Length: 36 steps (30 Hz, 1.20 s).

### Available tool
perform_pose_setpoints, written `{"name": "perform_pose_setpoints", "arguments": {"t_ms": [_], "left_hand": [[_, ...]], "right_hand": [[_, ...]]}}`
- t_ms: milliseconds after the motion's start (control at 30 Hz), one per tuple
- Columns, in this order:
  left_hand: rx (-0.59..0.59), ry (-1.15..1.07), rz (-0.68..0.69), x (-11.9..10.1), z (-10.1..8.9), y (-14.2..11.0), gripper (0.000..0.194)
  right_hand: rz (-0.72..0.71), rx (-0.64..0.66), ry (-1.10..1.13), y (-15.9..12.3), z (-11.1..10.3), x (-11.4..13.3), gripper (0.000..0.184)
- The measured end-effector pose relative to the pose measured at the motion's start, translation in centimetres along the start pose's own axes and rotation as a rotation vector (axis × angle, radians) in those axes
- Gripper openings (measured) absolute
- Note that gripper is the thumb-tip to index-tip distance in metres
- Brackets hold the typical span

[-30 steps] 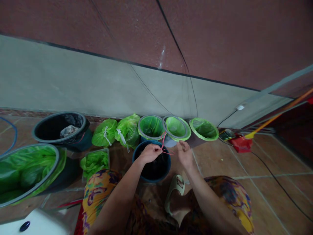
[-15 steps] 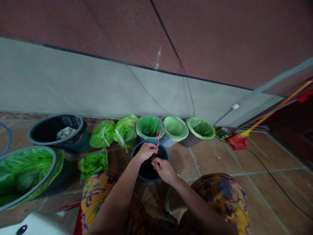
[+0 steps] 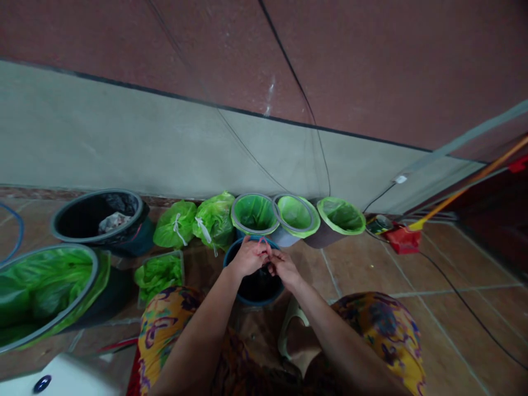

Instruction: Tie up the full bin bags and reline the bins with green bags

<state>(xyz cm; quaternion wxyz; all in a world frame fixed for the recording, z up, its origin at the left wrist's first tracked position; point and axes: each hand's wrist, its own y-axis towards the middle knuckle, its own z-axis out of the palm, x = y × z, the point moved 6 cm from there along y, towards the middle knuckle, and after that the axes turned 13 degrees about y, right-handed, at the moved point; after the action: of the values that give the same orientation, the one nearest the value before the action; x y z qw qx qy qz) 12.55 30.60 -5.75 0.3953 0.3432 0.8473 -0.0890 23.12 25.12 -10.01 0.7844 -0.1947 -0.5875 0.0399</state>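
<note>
My left hand [image 3: 248, 257] and my right hand [image 3: 284, 267] meet over a blue bucket [image 3: 256, 294] with a dark inside, on the tiled floor between my knees. Both hands are closed in a pinch on a thin red string [image 3: 264, 246], most of it hidden between the fingers. The fingertips of the two hands touch each other above the bucket's far rim.
Three small buckets lined with green bags [image 3: 254, 213] [image 3: 296, 213] [image 3: 340, 216] stand along the wall. Two tied green bags [image 3: 176, 224] [image 3: 212, 221] lie left of them, then a black bin [image 3: 99, 217], a big green-lined tub [image 3: 43, 286] and a tray of green bags [image 3: 159, 270]. A red dustpan [image 3: 403, 240] lies at right.
My right hand moved left from beside the bucket to meet my left hand. The red string's loop, which stood above the hands, is now drawn down between the fingers.
</note>
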Motion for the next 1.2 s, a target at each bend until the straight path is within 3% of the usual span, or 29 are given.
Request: {"name": "perform_pose_setpoints", "arguments": {"t_ms": [100, 200, 300, 400, 567, 667, 833, 900, 1033, 1100, 1200], "left_hand": [[-0.012, 0.280, 0.137, -0.7, 0.2, -0.2, 0.016], [-0.054, 0.385, 0.198, -1.0, 0.3, -0.4, 0.017], [-0.124, 0.344, 0.217, -1.2, 0.3, -0.5, 0.019], [-0.227, 0.254, 0.191, -0.8, 0.1, -0.7, 0.021], [-0.341, 0.068, 0.090, 0.5, 0.1, -0.3, 0.014], [-0.361, 0.001, 0.050, 1.0, 0.3, 0.0, 0.013], [-0.348, 0.137, -0.040, 1.5, 0.2, 0.0, 0.014], [-0.307, 0.239, -0.095, 1.7, -0.1, -0.1, 0.016], [-0.163, 0.471, -0.300, 2.7, -0.6, -0.7, 0.023], [-0.094, 0.535, -0.393, 3.2, -0.9, -1.0, 0.024], [-0.036, 0.535, -0.426, 3.3, -0.9, -1.2, 0.024]], "right_hand": [[0.104, 0.044, 0.061, 0.3, -0.5, -0.4, 0.024], [0.223, 0.122, 0.183, 0.7, -0.9, -0.4, 0.029], [0.302, 0.187, 0.287, 1.0, -1.3, -0.2, 0.035], [0.336, 0.174, 0.314, 1.2, -1.9, -0.2, 0.038], [0.261, 0.099, 0.272, 1.5, -2.3, -0.4, 0.036], [0.094, 0.051, 0.087, 1.7, -2.1, 0.6, 0.029], [-0.426, -0.025, -0.708, 1.0, -1.3, 5.1, 0.015], [-0.523, -0.024, -0.932, 0.6, -1.3, 5.7, 0.017], [-0.387, -0.104, -1.103, 0.2, -3.2, 4.1, 0.017], [-0.305, -0.114, -1.087, 0.0, -4.1, 3.1, 0.018], [-0.260, -0.069, -0.985, -0.4, -4.2, 2.5, 0.022]]}}
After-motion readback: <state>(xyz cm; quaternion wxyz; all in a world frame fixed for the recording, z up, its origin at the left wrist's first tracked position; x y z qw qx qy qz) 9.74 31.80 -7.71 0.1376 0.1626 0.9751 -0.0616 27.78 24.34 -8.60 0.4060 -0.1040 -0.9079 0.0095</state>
